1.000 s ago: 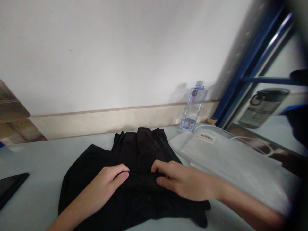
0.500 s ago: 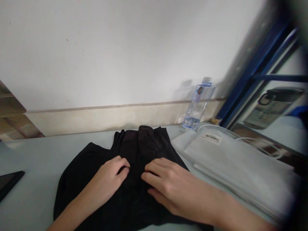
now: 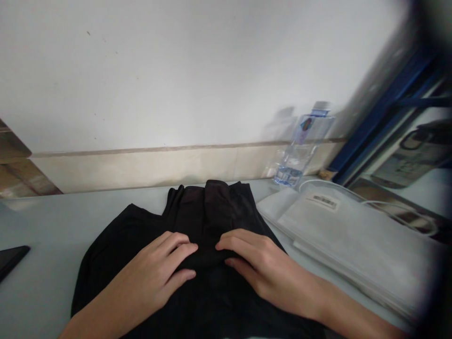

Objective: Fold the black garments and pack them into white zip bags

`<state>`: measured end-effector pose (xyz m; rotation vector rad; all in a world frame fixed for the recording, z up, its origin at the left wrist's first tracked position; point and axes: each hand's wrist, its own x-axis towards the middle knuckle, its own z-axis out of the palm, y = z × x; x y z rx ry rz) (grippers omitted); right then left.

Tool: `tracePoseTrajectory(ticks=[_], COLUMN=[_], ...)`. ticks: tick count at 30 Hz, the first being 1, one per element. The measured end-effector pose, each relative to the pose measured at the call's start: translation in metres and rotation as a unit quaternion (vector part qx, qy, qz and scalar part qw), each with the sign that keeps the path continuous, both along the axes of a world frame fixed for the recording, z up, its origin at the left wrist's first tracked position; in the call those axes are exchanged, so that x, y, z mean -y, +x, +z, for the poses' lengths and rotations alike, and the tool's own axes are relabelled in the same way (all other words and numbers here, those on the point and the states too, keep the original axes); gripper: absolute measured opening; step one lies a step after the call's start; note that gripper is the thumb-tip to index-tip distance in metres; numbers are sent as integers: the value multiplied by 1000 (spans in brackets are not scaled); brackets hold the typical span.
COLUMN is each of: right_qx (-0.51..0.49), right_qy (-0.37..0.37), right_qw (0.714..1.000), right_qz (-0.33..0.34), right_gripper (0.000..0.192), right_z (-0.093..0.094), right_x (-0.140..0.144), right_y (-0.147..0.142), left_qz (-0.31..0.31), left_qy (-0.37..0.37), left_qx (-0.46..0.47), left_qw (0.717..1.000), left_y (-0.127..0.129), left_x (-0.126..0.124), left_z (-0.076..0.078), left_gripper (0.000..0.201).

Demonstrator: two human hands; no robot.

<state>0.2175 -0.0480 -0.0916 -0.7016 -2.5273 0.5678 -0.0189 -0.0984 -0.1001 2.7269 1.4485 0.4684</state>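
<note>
- The left hand (image 3: pixel 155 270) and right hand (image 3: pixel 256 266) are pressing flat, fingers spread and gripping nothing, holding a folded black fabric garment (image 3: pixel 212 212) smooth on the pale grey tabletop (image 3: pixel 52 226).
- White non-woven bags (image 3: pixel 353 235) are lying just beside it.
- A clear plastic water bottle (image 3: pixel 300 146) is standing against the wall.

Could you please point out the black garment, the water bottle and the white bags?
black garment (image 3: pixel 212 207): head view, on its far folded part.
water bottle (image 3: pixel 300 150): head view, on its clear body.
white bags (image 3: pixel 353 240): head view, on the top bag's flat face.
</note>
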Motion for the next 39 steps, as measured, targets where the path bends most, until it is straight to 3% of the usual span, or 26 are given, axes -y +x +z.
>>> tracePoseTrajectory(ticks=[4,7,12,16,19,25,27,29,32,34,36,39], right_qx=[-6,-1,16,21,39,78,93,96,60,35,22,7], right_qy=[11,1,-76,-103,-73,147,173,136,19,-56,-108,-123], right_qw=[1000,1000,997,993,993,982,977,980,988,985,981,977], right_qz=[4,1,-11,-47,-83,-85,-89,-107,-143,-157,-161,-171], right_gripper=[28,30,29,22,23,20,23,26,21,14,11,13], right_z=[3,9,19,21,18,5,2,2,4,6,8,6], right_x=[4,7,10,14,21,34,34,29,18,11,4,-3], right_y=[4,8,9,6,2,-6,-7,-7,-7,-7,-7,-8], left_qz=[2,7,40,55,80,120,136,158,182,143,63,-21], left_qy=[-38,-111,-220,-255,-262,-233,-205,-151,-3,83,105,59], left_qx=[27,65,135,202,224,230,220,199,138,95,61,21], left_qw=[999,992,965,944,935,937,944,955,974,982,991,998], left_y=[3,8,10,12,16,23,25,26,27,26,23,16], left_x=[5,11,11,6,1,-5,-5,-5,-5,-3,-1,4], left_z=[2,8,13,12,10,2,-1,-5,-8,-7,-4,1], left_gripper=[28,23,18,26,30,29,27,24,19,21,26,27])
